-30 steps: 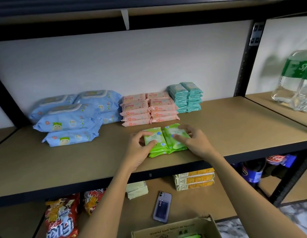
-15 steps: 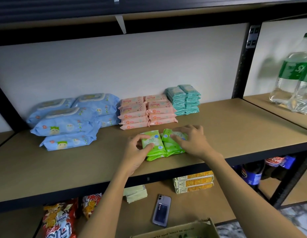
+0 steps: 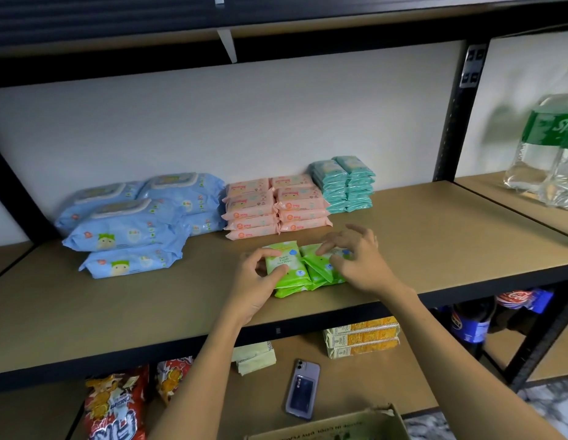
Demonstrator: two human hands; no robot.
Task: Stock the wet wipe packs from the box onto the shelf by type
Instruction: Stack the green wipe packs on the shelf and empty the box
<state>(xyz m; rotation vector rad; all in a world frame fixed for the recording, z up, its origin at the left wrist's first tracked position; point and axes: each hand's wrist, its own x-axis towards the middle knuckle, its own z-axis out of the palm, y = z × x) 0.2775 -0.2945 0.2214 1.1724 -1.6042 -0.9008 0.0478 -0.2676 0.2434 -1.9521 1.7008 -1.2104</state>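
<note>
The green wet wipe packs [image 3: 303, 269] lie in two short side-by-side piles near the front edge of the shelf [image 3: 435, 249], a little right of its middle. I see my left hand [image 3: 255, 281] pinching the left pile, thumb pressed on the top pack's face and fingers wrapped round its left side. My right hand [image 3: 360, 258] rests on the right pile with fingers spread apart, fingertips touching the top pack, which lies tilted against its neighbour; it is not clamped on anything.

Just behind them, toward the back edge, stand the pink packs [image 3: 276, 206] in two stacks. Beside those on the right, against the wall, are the teal packs [image 3: 343, 184], also two stacks. The large blue packs [image 3: 133, 220] fill the back-left part of the shelf, piled loosely.

On the neighbouring shelf at the right edge stand clear bottles with a green label [image 3: 549, 154]. On the lower shelf [image 3: 260, 395] I see a phone [image 3: 301, 389], yellow cartons [image 3: 362, 336] and red snack bags [image 3: 117, 404]. The cardboard box [image 3: 340, 423] shows at the bottom edge of view.
</note>
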